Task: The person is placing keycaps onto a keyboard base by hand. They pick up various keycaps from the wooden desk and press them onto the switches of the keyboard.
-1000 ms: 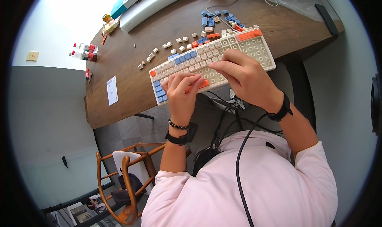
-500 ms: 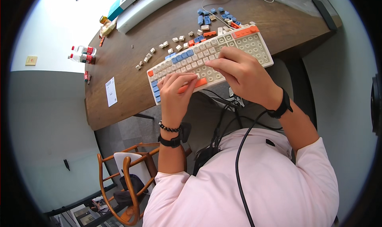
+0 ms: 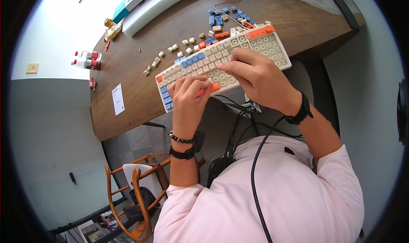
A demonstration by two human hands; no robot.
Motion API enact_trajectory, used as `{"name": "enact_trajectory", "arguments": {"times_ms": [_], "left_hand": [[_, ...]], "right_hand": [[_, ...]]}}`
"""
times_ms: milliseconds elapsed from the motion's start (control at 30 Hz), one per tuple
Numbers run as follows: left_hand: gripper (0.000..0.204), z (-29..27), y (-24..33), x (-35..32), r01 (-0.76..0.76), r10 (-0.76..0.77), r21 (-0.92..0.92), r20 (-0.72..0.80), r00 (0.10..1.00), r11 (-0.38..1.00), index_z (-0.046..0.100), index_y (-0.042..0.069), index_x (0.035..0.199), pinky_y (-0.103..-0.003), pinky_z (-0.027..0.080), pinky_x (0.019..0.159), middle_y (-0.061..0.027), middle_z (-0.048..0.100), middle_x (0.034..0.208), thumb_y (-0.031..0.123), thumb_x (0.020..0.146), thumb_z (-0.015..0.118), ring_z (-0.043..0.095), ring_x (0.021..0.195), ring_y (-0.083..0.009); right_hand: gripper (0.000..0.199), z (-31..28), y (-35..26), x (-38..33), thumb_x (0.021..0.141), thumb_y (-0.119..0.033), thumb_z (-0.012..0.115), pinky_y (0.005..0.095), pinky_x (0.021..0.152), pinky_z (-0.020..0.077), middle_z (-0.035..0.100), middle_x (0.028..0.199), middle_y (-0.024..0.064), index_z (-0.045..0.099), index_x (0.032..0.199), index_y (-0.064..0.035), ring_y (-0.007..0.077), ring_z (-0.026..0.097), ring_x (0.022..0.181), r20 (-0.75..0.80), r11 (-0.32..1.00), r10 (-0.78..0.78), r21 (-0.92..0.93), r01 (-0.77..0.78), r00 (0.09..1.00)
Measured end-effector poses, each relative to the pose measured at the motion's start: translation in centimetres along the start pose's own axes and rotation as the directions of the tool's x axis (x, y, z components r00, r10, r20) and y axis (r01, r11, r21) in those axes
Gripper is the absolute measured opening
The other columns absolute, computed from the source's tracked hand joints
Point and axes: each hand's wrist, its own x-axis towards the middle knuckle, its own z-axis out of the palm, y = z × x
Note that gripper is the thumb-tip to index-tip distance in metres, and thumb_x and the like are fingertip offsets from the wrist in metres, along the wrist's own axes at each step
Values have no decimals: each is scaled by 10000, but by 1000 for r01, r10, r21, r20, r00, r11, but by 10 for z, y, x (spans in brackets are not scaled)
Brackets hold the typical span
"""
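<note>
A cream keyboard (image 3: 234,85) lies slanted at the table's near edge. Cream, blue and orange keycaps fill its left and upper middle; bare switch sockets show at right and lower middle. Over its lower left, my left hand (image 3: 187,92) has its thumb and fingers closed, a small pale keycap (image 3: 209,80) showing at the tips. It partly covers the long orange space bar (image 3: 214,88). My right hand (image 3: 260,75) is closed in a pinch, the index fingertip at the edge of the fitted keycaps. Whatever lies between those fingers is hidden.
Loose cream keycaps (image 3: 185,42) trail along the keyboard's far side; blue keycaps (image 3: 211,20) cluster farther back. Bottles (image 3: 87,64), a paper slip (image 3: 118,99) and a white box (image 3: 159,7) sit on the table (image 3: 140,70). A black phone-like slab (image 3: 346,12) lies far right.
The keyboard, loose keycaps and table appear slightly farther left in the view. Both hands keep almost the same pose over the keyboard.
</note>
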Motion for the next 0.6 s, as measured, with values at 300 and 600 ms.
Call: {"name": "enact_trajectory", "arguments": {"times_ms": [300,600], "left_hand": [[108,-16,31,-2,14,-33,197,92,995,980,911,160,1144,-438,404,1169,69,887,1318,198,1043,908,761,1242,-192],[155,-4,41,0,142,-169,275,74,983,951,911,152,1178,-485,365,1128,72,876,1266,257,1131,807,715,1254,-209]], "right_hand": [[293,-1,0,2,984,62,738,492,899,617,709,1093,163,829,1259,22,382,743,1026,6,1000,7,10,-7,1000],[358,2,-5,1,960,80,754,495,898,618,709,1091,161,842,1297,0,387,741,1003,18,999,16,50,-17,1000]]}}
